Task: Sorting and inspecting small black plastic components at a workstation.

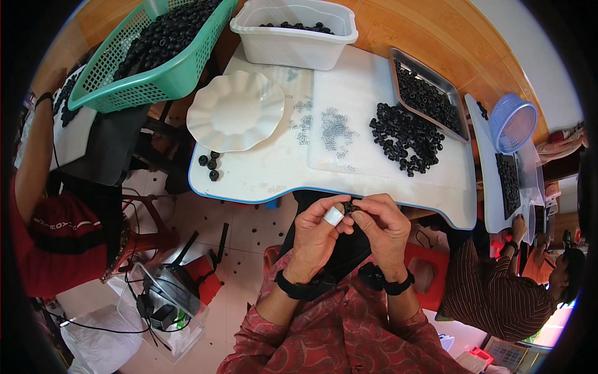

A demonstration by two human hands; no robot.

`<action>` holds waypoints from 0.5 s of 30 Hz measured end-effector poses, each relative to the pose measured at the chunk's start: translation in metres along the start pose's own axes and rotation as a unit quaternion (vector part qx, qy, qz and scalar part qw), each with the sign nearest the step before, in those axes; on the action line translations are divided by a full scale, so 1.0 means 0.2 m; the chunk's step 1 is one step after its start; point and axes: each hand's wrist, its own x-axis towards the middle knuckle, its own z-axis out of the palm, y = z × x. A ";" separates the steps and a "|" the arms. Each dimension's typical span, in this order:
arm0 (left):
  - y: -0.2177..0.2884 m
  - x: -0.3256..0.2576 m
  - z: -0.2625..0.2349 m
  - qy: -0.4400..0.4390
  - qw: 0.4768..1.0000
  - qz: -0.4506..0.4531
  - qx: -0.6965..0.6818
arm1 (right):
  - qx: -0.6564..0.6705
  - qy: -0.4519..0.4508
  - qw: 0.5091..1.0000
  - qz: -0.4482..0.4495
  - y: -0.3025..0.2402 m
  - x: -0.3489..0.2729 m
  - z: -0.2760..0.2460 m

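Just beyond the table's near edge, both hands meet over my lap around a small black ring-like part (349, 207). My left hand (310, 242), with white tape around its thumb, pinches the part from the left. The fingertips of my right hand (386, 234) close on it from the right. My fingers cover most of the part. On the white table ahead lies a loose pile of similar black ring-like parts (405, 138). Left of that pile, many tiny metallic pieces (336, 129) are scattered on a white sheet; their exact kind is too small to tell.
A scalloped white plate (235, 112) and several black parts (213, 164) are at the table's left. Behind stand a white bin (293, 48) and a metal tray (465, 121) at right. A green basket (134, 90) is far left. Co-workers sit on both sides.
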 end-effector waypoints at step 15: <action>0.00 -0.01 0.00 0.019 0.999 0.018 0.044 | -0.123 -0.009 0.990 -0.070 -0.04 0.02 0.01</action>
